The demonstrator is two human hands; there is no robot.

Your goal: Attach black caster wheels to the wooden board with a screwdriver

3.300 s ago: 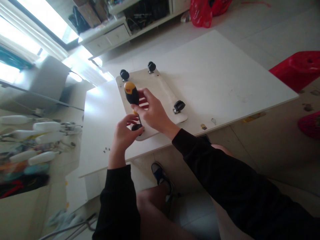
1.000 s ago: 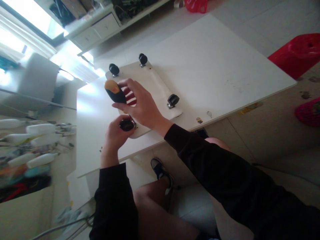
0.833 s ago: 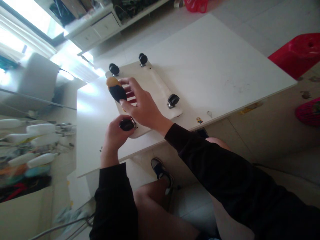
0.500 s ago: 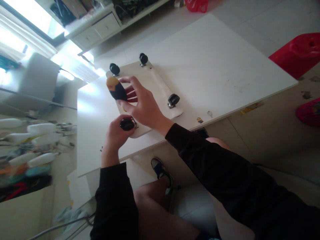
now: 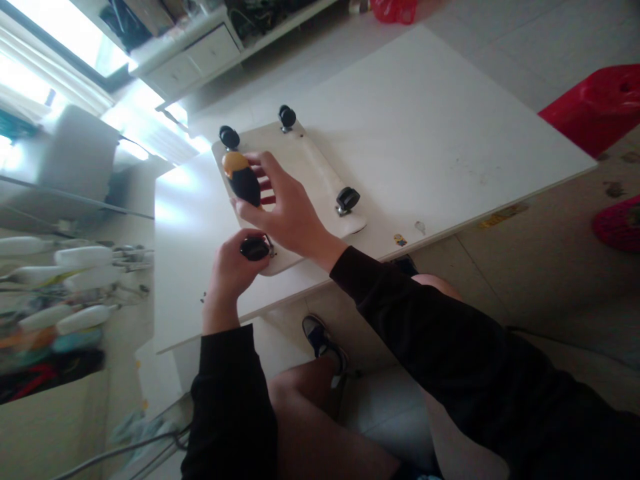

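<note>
A pale board (image 5: 305, 167) lies on the white table, with black caster wheels at its corners. My left hand (image 5: 233, 270) grips the near-left caster (image 5: 255, 249), its fingers wrapped round the wheel. Above that caster, my right hand (image 5: 285, 207) holds a screwdriver (image 5: 245, 183) by its black and yellow handle; the shaft and tip are mostly hidden behind the hand. Two more casters, the far-left one (image 5: 229, 137) and the far one (image 5: 287, 117), stand upright at the far edge. Another caster (image 5: 347, 199) sits at the near-right corner.
The white table (image 5: 425, 120) carries small stickers (image 5: 399, 240) along its near edge. A red stool (image 5: 595, 110) stands off its right end. White bottles (image 5: 83, 257) lie to the left, and a white drawer cabinet (image 5: 210, 53) is at the back.
The screwdriver handle has shifted slightly to the right and tilted more upright in my right hand. My left hand stays on the caster.
</note>
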